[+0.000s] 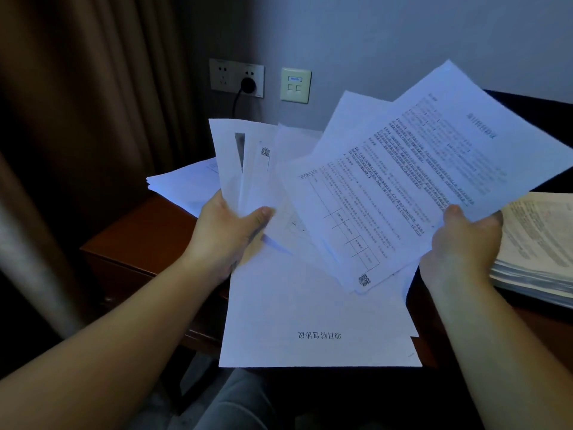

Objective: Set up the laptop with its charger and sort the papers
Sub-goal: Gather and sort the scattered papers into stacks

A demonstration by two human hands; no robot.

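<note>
I hold fanned white printed sheets above a brown wooden desk [139, 231]. My left hand [228, 234] grips a few sheets [245, 169] that stand nearly upright, its thumb across their front. A larger fan of text pages [403, 181] tilts up to the right, and my right hand [462, 243] pinches its lower right edge. Another sheet with a printed title [316, 321] hangs below them, over the desk's front edge. A black plug [248, 85] sits in the wall socket, its cable running down. No laptop shows.
A thick stack of printed pages [539, 243] lies on the desk at the right. More loose sheets [183, 187] lie at the back left of the desk. A brown curtain [77, 119] hangs on the left. A white wall plate [295, 85] is mounted beside the socket.
</note>
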